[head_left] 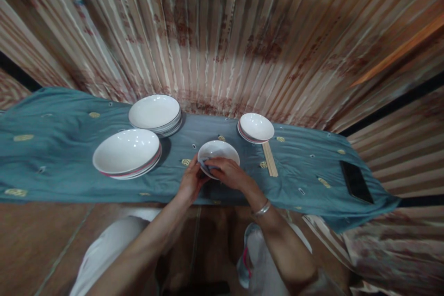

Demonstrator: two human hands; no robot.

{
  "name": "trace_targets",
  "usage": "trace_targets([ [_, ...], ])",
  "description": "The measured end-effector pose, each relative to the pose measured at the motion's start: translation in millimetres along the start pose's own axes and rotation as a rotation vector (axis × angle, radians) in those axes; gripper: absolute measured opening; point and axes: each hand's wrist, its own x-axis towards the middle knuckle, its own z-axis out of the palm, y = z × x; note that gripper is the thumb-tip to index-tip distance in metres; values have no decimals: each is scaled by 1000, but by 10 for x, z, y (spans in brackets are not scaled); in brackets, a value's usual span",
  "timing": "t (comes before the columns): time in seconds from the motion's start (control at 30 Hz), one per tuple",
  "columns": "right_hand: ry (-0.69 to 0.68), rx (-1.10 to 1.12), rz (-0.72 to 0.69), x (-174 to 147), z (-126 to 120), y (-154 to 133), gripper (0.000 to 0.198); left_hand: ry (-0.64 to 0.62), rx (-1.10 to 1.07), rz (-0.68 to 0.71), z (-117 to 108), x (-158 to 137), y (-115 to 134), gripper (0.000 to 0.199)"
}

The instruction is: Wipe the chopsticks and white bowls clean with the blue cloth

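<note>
A small white bowl [222, 148] is held just over the near middle of the table, tilted towards me. My left hand [190, 180] grips its left rim, with the thumb by the edge and the fingers underneath. Inside the bowl, my right hand [227, 172] presses a greyish-blue cloth [205, 164] against the near left wall. Its fingers are closed over the cloth, so most of the cloth is hidden. A bracelet circles my right wrist.
A teal patterned cloth [301, 162] covers the table. Stacked plates [154, 111] and large bowls [126, 152] stand left. Stacked small bowls [256, 127] are behind right, beside chopsticks [269, 159]. A black phone [356, 181] lies far right. Behind hangs a pleated curtain [215, 32].
</note>
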Motion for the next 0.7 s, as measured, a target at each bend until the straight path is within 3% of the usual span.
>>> trace_targets([
  [0.17,55,1,-18,129,73,-11,42,-27,7,2,-5,6,-23,44],
  [0.4,94,-176,10,205,53,-152,49,-14,22,5,-11,2,-31,56],
  [0.7,108,-408,172,342,38,-156,50,-41,42,31,18,-12,-20,53],
])
